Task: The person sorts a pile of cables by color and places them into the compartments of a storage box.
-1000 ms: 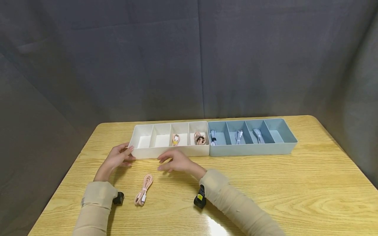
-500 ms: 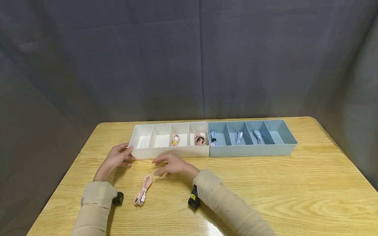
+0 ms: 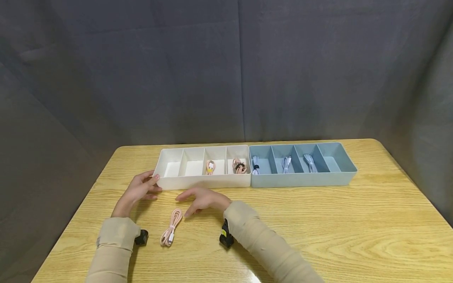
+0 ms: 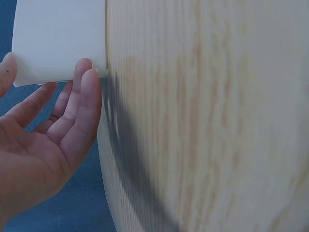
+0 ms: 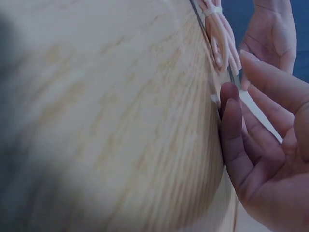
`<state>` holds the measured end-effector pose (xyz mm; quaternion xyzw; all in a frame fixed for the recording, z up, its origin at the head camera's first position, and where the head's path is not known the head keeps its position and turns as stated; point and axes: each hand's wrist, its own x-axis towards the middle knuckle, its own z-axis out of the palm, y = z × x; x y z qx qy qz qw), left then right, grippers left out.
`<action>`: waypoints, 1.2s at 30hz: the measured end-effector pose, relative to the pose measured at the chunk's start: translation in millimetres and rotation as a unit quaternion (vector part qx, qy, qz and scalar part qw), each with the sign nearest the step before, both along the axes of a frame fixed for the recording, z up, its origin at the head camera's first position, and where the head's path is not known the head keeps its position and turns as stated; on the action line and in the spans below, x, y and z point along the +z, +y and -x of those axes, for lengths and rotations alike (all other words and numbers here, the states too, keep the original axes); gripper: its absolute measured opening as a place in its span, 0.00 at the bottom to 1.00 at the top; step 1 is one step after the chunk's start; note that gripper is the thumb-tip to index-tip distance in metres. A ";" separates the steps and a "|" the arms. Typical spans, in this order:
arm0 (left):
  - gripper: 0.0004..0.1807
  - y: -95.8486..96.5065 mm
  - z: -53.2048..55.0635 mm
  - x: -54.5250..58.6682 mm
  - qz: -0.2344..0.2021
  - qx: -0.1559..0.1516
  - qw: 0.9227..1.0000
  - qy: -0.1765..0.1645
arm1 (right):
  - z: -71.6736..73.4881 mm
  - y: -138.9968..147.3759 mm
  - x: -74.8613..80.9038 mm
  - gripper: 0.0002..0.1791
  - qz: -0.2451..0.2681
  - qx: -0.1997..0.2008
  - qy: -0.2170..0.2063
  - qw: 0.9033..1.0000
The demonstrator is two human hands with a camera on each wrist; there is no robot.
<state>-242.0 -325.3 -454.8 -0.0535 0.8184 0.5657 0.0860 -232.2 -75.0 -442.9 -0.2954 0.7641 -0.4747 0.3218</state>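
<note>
A pink charging cable (image 3: 172, 228), looped and tied with a white band, lies on the table between my hands. My left hand (image 3: 139, 189) touches the left end of the white divided box (image 3: 209, 182), its thumb at the front corner. In the left wrist view the fingers of that hand (image 4: 58, 125) are fairly straight beside the box's wall (image 4: 60, 38). My right hand (image 3: 203, 199) hovers up and right of the cable, thumb and fingers spread and holding nothing. The right wrist view has the cable (image 5: 222, 38) just beyond its fingertips.
Two compartments of the white box hold pink cables (image 3: 210, 168). A blue divided box (image 3: 301, 181) stands against its right end, with bluish cables (image 3: 310, 163) in several sections. Behind the wooden table (image 3: 318, 228) hangs a dark curtain (image 3: 177, 70).
My right hand has moved left and slightly toward me, closer to the loose pink cable, its thumb spreading from the fingers. My left hand has stayed at the white box's end.
</note>
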 end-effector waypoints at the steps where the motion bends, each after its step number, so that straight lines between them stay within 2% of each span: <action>1: 0.45 0.1 0.2 -0.1 0.001 0.000 1.000 -0.001 | 0.5 -0.9 0.0 0.31 -0.006 0.004 0.003 1.000; 6: 0.46 0.4 0.5 -0.1 0.008 0.001 1.000 -0.004 | 1.7 -3.4 1.9 0.31 -0.028 0.021 0.012 0.999; 13: 0.43 8.7 -9.7 16.7 -0.008 -0.006 1.000 -0.005 | 1.8 -5.2 1.2 0.28 -0.028 0.046 0.035 0.998; 18: 0.43 12.7 -13.6 21.6 -0.001 -0.004 1.000 -0.008 | 1.3 -6.9 -0.6 0.25 -0.032 0.061 0.073 0.995; 21: 0.41 11.8 -12.4 19.6 0.002 -0.004 1.000 -0.005 | 0.3 -7.9 -0.4 0.24 -0.042 0.062 0.094 0.993; 26: 0.42 4.2 -4.7 6.6 -0.002 -0.003 1.000 -0.005 | -1.2 -8.6 0.7 0.21 -0.046 0.064 0.109 0.991; 28: 0.44 4.1 -5.0 6.8 -0.002 -0.005 1.000 -0.004 | -1.4 -9.0 0.7 0.20 -0.045 0.067 0.115 0.990; 31: 0.45 7.6 -8.4 13.0 0.002 -0.001 1.000 -0.009 | -1.8 -9.6 0.9 0.21 -0.045 0.077 0.130 0.987; 36: 0.37 17.2 -16.4 29.4 0.021 -0.004 1.000 -0.013 | -4.5 -11.3 3.9 0.25 -0.065 0.107 0.173 0.977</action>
